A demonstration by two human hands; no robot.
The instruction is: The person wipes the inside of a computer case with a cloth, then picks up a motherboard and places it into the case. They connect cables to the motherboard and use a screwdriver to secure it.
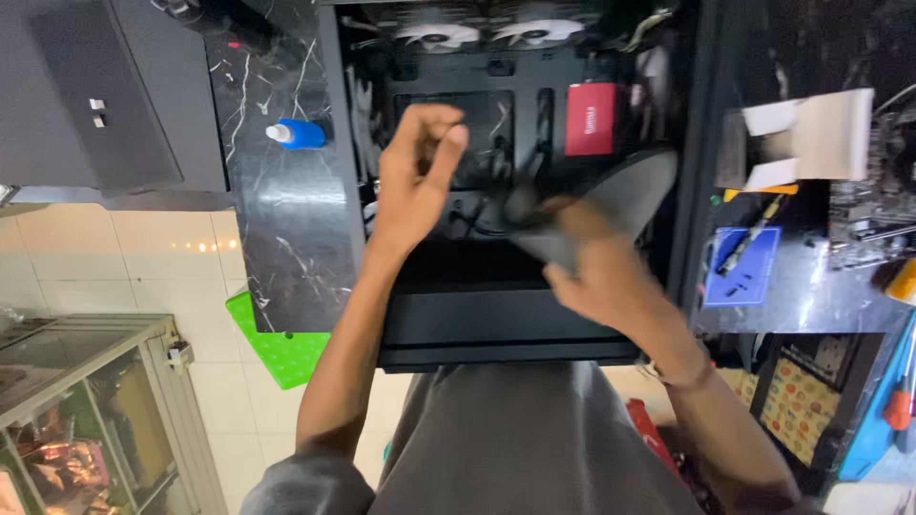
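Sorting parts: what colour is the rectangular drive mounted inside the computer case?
Red drive, head view.

floor: cream tiles (114,257) | counter: black marble (277,191) | glass cabinet (86,420) lower left

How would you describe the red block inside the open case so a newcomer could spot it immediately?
Start at the open black computer case lying on the dark marble table. Below the two white fans, right of the raised left hand, sits the red block: the only red, flat rectangle among black parts.

Left hand (418,162) raised, fingers pinched, right hand (596,262) blurred, fingers curled
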